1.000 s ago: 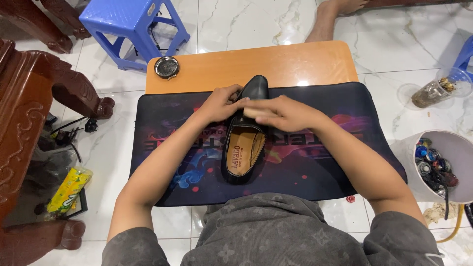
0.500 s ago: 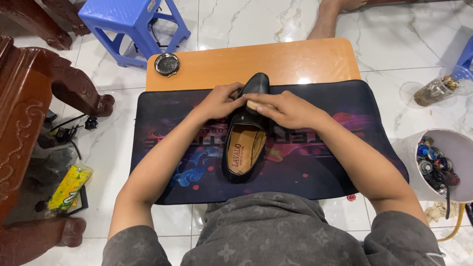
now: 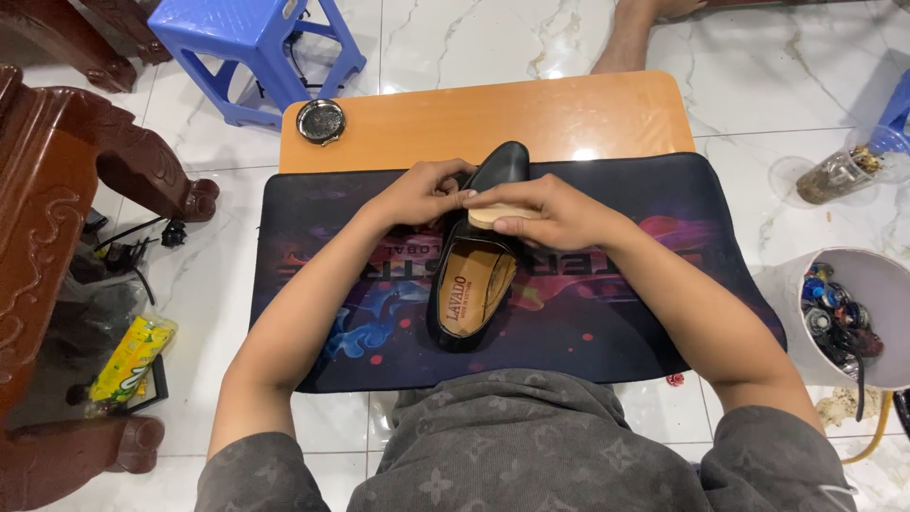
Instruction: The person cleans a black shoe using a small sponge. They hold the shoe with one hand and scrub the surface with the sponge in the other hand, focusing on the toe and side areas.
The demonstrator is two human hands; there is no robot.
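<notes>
A black shoe (image 3: 479, 256) lies on a dark mat (image 3: 313, 237) over an orange counter (image 3: 531, 118), toe pointing far, tan insole facing up. The left hand (image 3: 422, 194) is curled against the left side of the shoe's front part, fingers closed on the upper and steadying it. The right hand (image 3: 550, 210) is wrapped over a pale wooden brush (image 3: 493, 216), which sits across the top of the shoe just behind the toe; only the wood end shows beyond the fingers, and the bristles are hidden.

Compared with 1 second ago, the brush has gone a little toward the toe and come back near where it was, while the toe has swung slightly to the right and the heel has stayed put. The left hand has barely moved. That reads as short back-and-forth strokes over the vamp, so the polishing seems to be mid-course on this part of the shoe, with the sides and heel not now under the brush.

A small round tin (image 3: 320, 120) sits at the far left corner of the counter. A blue stool (image 3: 251, 43) stands beyond it, and a white bucket (image 3: 787, 284) of small items is on the floor at the right.
</notes>
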